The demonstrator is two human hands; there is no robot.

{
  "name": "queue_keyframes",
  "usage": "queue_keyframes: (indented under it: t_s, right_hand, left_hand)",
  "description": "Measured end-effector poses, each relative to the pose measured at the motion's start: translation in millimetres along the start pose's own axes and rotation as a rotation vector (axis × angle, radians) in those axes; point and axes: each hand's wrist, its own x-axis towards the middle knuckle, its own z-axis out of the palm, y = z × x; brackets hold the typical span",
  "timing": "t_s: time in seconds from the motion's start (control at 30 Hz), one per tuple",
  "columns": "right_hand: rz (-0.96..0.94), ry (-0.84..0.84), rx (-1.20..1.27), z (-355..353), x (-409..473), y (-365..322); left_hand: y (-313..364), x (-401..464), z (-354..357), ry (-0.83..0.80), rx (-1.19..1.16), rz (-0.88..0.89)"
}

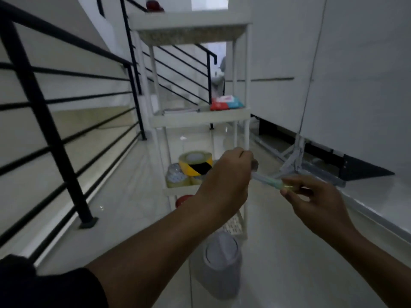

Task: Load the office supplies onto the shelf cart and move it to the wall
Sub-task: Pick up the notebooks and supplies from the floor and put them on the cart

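Loading looks mostly done: tape rolls [195,166] and a wipes pack [226,102] already sit on the shelf cart [201,117]. Left hand [226,174] and right hand [311,196] each grip an end of 1 blurry pen-like item [266,180] beside the cart; shelving it and pushing the cart to the wall remain.

blurred thin item [268,180] between both hands is unidentifiable; red object [154,5] cut off.

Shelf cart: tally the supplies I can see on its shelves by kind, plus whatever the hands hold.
Yellow-and-black tape roll: 1
Clear tape rolls: at least 2, blurred
Wipes pack: 1
Red things: 2
Pen, held by left hand and right hand: 1
Total: at least 7
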Motion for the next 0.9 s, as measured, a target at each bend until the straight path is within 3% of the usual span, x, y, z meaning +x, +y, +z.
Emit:
queue_keyframes:
  t_s: [0.33,0.6,0.77,0.9]
  right_hand:
    - [-0.171,0.085,0.103,10,51,-107]
    - [-0.341,0.172,-0.063,30,118,-158]
    - [-0.355,0.012,-0.247,67,185,-185]
    - [-0.219,-0.060,-0.412,112,241,-186]
  left_hand:
    - [-23,38,-98,0.166,0.014,-0.049]
    - [-69,59,-125,0.248,-0.045,-0.087]
    - [-97,87,-138,0.274,-0.013,-0.115]
    - [-115,103,-141,0.281,-0.025,-0.122]
